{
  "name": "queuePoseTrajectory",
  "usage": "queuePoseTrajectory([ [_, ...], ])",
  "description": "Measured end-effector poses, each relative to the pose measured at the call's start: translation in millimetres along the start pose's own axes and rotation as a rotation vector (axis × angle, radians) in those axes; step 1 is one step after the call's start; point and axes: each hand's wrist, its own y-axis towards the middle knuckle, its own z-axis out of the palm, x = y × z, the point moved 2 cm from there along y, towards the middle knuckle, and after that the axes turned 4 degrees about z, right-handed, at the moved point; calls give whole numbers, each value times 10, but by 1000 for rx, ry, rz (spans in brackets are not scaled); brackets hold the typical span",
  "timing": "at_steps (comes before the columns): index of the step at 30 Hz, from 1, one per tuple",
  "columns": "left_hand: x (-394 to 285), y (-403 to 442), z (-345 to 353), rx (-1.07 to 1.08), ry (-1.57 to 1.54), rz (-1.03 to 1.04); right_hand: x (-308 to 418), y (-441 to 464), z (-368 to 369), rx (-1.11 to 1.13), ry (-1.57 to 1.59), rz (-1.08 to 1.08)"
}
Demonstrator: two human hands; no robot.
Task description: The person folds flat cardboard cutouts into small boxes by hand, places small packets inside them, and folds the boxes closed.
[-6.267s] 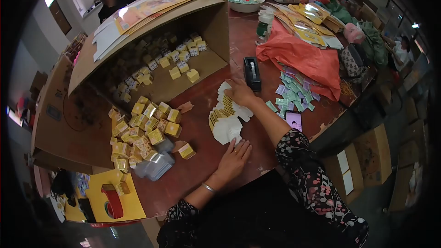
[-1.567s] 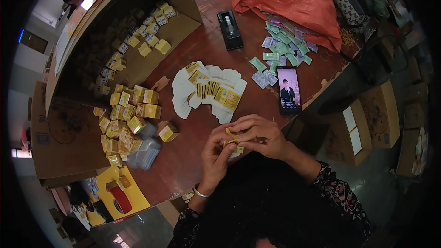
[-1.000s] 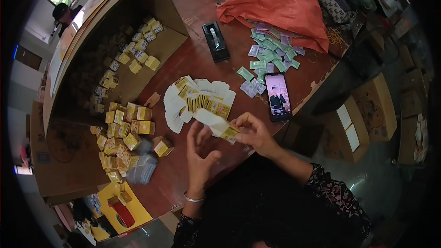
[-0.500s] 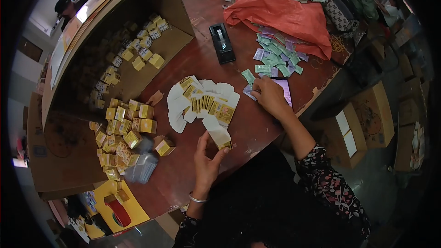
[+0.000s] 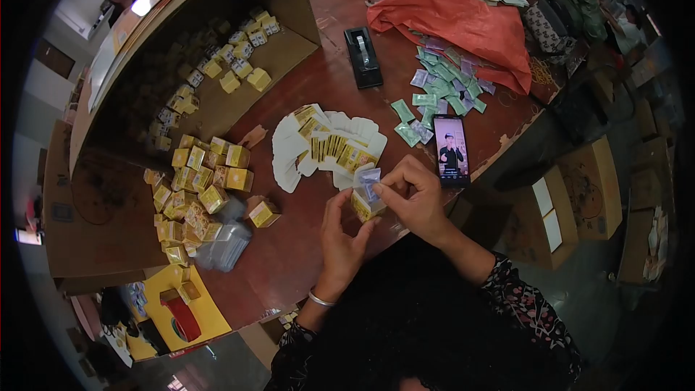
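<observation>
My left hand (image 5: 344, 241) grips a small yellow-and-white carton (image 5: 362, 206) whose top is open. Between the thumb and fingers of my right hand (image 5: 416, 199) is a purple sachet (image 5: 368, 182), held at the carton's open top. Just beyond lie fanned-out flat cartons (image 5: 289, 150), white and yellow. Green and purple sachets (image 5: 441, 83) are heaped farther off to the right. A phone (image 5: 452, 146) with a lit screen lies beside my right hand.
At left, a pile of closed yellow boxes (image 5: 190, 187) sits before a large cardboard box (image 5: 300, 58) holding more boxes. Clear plastic pieces (image 5: 224, 245) lie near the pile. A black tape dispenser (image 5: 363, 58) and red plastic bag (image 5: 463, 32) are farther back. Open cartons (image 5: 590, 188) stand at right.
My right hand has moved from the sachet heap to the carton, bringing a purple sachet. The carton in my left hand now stands more upright. The phone screen is uncovered.
</observation>
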Motion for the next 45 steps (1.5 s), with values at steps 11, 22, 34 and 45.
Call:
queuePoseTrajectory([
  [11, -186, -96, -75, -43, -18, 250, 241, 192, -424, 366, -105, -137],
  [22, -198, -125, -37, 17, -149, 159, 107, -44, -340, 329, -165, -476],
  [34, -299, -138, -58, 35, -69, 157, -56, -140, -291, 461, -19, -236],
  [45, -264, -182, -114, 160, -278, 130, -118, -271, -105, 324, 79, -348],
])
